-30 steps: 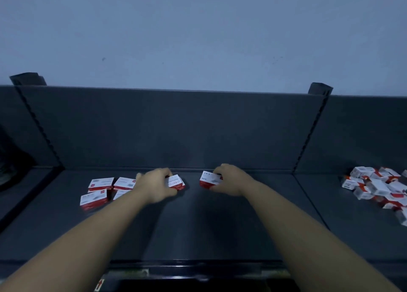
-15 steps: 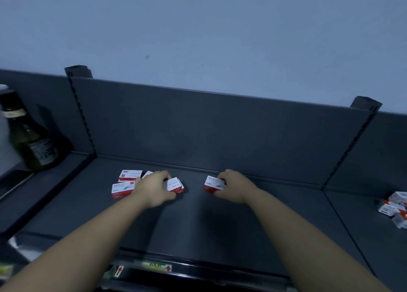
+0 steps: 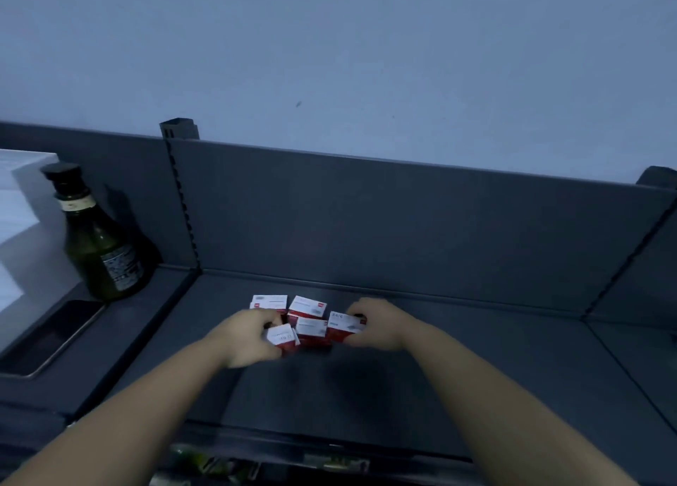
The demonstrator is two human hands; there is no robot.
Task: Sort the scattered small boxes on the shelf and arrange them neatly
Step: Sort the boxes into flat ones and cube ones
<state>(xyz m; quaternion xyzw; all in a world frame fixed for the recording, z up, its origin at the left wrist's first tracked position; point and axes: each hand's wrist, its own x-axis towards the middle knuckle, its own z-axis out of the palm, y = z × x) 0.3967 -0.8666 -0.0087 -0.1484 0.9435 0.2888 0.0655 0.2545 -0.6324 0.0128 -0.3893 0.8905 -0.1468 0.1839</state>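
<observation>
Both hands are down on the dark shelf (image 3: 421,383), just below the middle of the frame, right at a little cluster of red-and-white boxes. The left hand (image 3: 246,337) has its fingers curled round the tilted box (image 3: 281,336), which sits cocked at an angle at the lower left corner of the cluster, white face up, red edge showing beneath. The right hand (image 3: 381,325) is on the other side, thumb and fingers pinching the right-end box (image 3: 343,325) by its right edge; there is dark print on its white top, too blurred to read properly. Between the two lies the middle box (image 3: 310,328), flat, tight up against the right-end box, and I cannot tell whether either hand touches it. Behind them is a second row: the back-left box (image 3: 268,301) and the back-right box (image 3: 307,306), close beside each other, the right one turned slightly. So that is five boxes bunched in two rows, not lined up squarely. Over at the left of the frame, on the neighbouring shelf section, a dark green bottle (image 3: 100,245) with a black cap stands upright, a phone (image 3: 55,337) lies flat below it with its screen dark, and a white block (image 3: 16,207) fills the left edge. The grey back panel (image 3: 403,225) rises behind the boxes, with a slotted upright post (image 3: 179,130) at its left end and pale wall (image 3: 329,45) above
</observation>
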